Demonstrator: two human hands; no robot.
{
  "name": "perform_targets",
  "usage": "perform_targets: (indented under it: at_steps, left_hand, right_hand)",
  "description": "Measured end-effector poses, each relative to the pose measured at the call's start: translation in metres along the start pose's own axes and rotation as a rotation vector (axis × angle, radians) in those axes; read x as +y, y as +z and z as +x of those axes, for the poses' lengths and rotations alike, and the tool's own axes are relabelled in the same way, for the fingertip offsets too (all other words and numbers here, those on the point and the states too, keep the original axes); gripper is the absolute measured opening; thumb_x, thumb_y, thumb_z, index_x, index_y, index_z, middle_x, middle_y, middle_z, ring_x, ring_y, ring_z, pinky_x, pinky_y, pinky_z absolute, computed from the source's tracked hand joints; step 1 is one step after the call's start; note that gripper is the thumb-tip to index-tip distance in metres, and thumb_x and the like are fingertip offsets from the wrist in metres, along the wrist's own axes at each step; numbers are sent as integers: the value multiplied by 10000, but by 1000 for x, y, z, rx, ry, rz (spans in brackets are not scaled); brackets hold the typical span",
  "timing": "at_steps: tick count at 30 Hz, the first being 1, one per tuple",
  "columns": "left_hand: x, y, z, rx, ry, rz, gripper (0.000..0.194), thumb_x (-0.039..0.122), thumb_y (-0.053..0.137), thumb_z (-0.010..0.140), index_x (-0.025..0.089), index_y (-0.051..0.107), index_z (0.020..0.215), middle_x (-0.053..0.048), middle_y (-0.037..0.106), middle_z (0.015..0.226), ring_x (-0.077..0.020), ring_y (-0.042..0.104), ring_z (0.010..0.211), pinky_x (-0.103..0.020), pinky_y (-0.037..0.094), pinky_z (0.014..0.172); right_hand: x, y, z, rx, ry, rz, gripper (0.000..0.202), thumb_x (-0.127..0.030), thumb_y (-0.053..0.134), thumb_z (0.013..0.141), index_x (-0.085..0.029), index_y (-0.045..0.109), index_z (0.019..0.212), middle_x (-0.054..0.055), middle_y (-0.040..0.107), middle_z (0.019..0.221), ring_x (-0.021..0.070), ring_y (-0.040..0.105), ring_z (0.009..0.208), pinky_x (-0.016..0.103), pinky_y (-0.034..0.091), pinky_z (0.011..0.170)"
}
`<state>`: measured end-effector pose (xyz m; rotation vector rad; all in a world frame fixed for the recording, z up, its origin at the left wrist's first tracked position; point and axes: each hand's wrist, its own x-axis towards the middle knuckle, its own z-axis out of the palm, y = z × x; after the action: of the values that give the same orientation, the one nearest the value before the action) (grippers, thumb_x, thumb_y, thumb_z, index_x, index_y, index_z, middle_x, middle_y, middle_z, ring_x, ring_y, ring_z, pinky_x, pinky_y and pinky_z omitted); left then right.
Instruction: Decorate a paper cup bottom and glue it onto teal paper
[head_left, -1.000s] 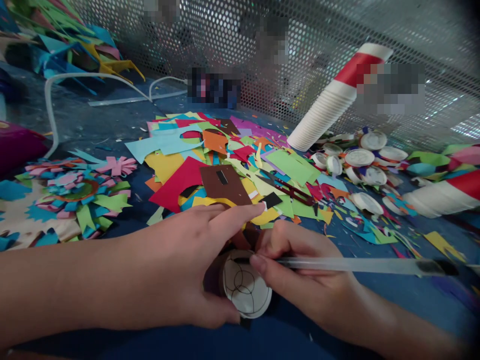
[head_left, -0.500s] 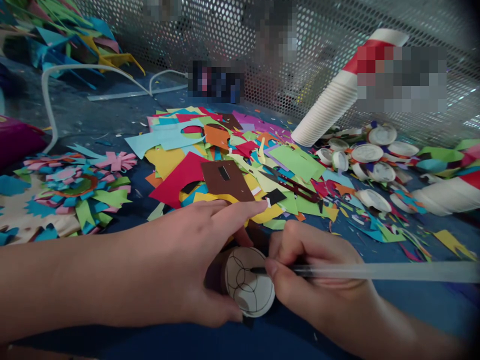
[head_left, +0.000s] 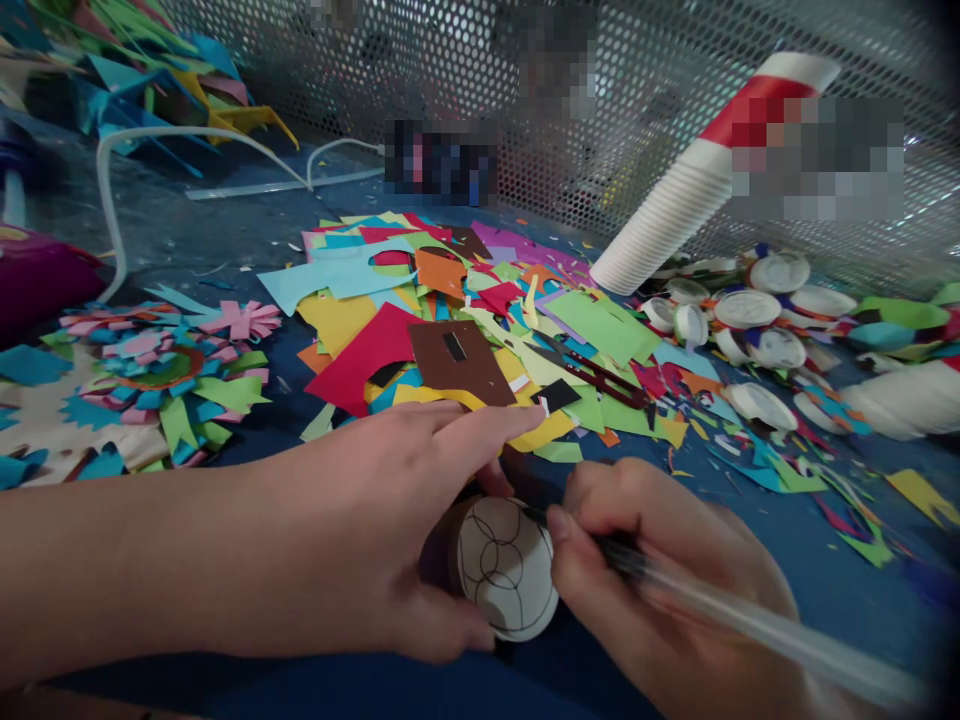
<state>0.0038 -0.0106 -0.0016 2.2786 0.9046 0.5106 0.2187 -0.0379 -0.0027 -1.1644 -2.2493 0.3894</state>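
My left hand curls its thumb and fingers around a small paper cup, whose round white base faces up toward me. Thin dark lines form several overlapping circles on that base. In my right hand is a pen with a clear barrel, pinched near its dark tip. The tip reaches the upper right rim of the base; whether it touches is hard to tell. The lower side of the cup is mostly hidden by my left hand.
Coloured paper scraps are heaped beyond my hands, with dark-handled scissors on top. A tall stack of paper cups leans at the perforated metal screen. Cut cup bases lie right; a paper flower craft lies left.
The pen tip has gone from the middle of the drawn circles to the upper right rim. The pen's back end has swung downward, while my left hand keeps its hold on the cup.
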Motion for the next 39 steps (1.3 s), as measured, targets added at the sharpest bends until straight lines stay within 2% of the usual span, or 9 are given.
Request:
perform_targets:
  at_steps: [4,8,13,16,20,25,27,34,39]
  left_hand:
    - [-1,1,0,28,1,9,941,281,804,637,217,357,1462,-86,691,1205,-294,652,1101,-401,560,900]
    - [-1,2,2,8,11,39,930,302,837,631,218,375,1433,-65,695,1169,-279,653,1076,-387,559,870]
    - [1,4,-2,124,29,270,916,662,827,537,139,550,1236,-151,668,1114,-388,636,1032,-537,543,865]
    - [0,6,-8,188,112,326,965,745,769,513,139,546,1231,-164,650,1136,-422,610,1078,-560,532,894]
    - [1,5,-12,162,87,307,970,566,776,598,125,422,1386,-192,616,1258,-413,600,1136,-521,542,917]
    - [2,3,-6,85,67,117,676,330,715,644,216,496,1274,-81,690,1103,-273,685,957,-318,580,688]
    - [2,4,-4,73,73,62,628,317,714,636,237,504,1222,-51,703,1052,-251,691,930,-292,565,659]
    - [-3,6,-1,54,106,-10,750,367,693,620,235,405,1299,-46,699,1047,-245,688,894,-311,540,633]
    - [-2,5,0,47,91,-26,649,349,693,609,246,456,1205,-19,697,957,-238,683,843,-312,526,605]
  right_hand:
    - [-6,3,1,45,-92,-60,198,-89,533,827,-249,442,753,-39,552,607,98,512,479,234,379,453]
    - [-4,4,1,83,-80,-29,220,-108,549,818,-255,410,732,-42,542,580,112,518,471,246,370,433]
    - [6,0,1,178,45,298,206,-110,535,880,-272,434,803,-72,495,592,102,503,472,235,386,445]
    - [10,0,4,176,124,435,194,-145,522,905,-268,448,776,-64,470,578,112,470,479,236,379,436]
    - [7,0,10,100,180,486,171,-165,553,870,-258,473,751,-57,479,546,109,446,463,215,364,401]
    - [-1,-2,13,-46,231,463,151,-171,581,826,-246,488,733,-49,534,579,97,468,484,186,407,412]
    - [-2,-1,13,-95,232,452,148,-165,591,817,-241,497,731,-44,577,609,97,509,519,175,438,445]
    - [1,3,12,-135,261,425,152,-203,601,857,-243,507,744,-58,589,636,89,527,556,161,449,485]
    - [3,3,9,-127,243,367,175,-250,605,867,-241,502,726,-54,576,621,96,518,546,185,431,481]
